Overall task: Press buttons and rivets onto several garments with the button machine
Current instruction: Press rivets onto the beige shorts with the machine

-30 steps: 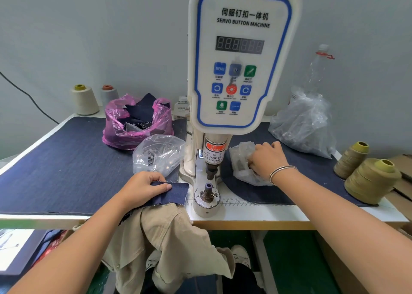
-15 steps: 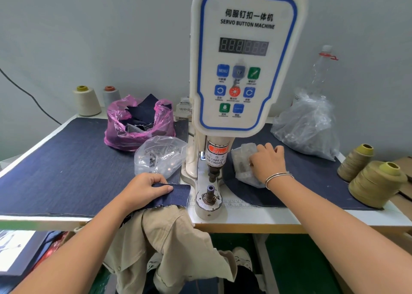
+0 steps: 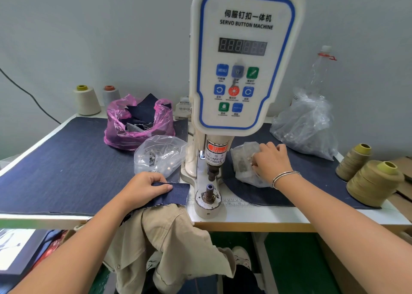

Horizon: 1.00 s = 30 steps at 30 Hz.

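Picking fastener from small clear bag (image 3: 244, 164) right of button machine (image 3: 243, 70); right hand (image 3: 270, 162) digging with curled fingers, grasp hidden, cannot tell; left hand (image 3: 142, 187) pinching denim piece (image 3: 176, 193) flat beside lower die (image 3: 209, 190); keeping fingers clear of punch; table edge (image 3: 267, 223) near, open room leftward on denim mat (image 3: 66, 164).

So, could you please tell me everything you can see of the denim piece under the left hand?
The denim piece is a small dark blue rectangle of woven cloth with frayed edges. It lies flat at the table's front edge, just left of the button machine's lower die. The left hand holds it, thumb on top.
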Tool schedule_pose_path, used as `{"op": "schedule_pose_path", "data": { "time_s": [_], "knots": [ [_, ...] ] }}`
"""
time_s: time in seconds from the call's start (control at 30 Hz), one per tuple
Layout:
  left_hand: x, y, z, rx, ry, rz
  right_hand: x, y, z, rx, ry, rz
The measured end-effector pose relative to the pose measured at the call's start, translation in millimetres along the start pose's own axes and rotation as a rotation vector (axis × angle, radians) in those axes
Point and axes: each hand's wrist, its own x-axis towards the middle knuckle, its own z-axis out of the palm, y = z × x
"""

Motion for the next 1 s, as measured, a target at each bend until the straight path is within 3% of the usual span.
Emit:
{"op": "schedule_pose_path", "data": {
  "time_s": [0.2,0.5,0.73,0.9,0.93,1.0],
  "knots": [
    [0,1,-1,-0.003,0.001,-0.007,-5,11,3,0.16,-0.075,-0.019],
    [-2,3,0,0.001,0.0,-0.016,-23,10,11,-0.025,0.148,-0.082],
    [-2,3,0,-0.006,-0.007,-0.02,-31,10,15,0.116,0.192,0.036],
    [0,1,0,-0.006,-0.004,-0.02,-52,-6,-14,0.738,0.501,0.318],
    [0,1,-1,-0.003,-0.005,-0.02,-60,-17,-24,0.986,0.457,0.395],
    [-1,1,0,0.0,-0.008,-0.017,-77,-49,-43,1.567,0.152,0.545]
  ]
}}
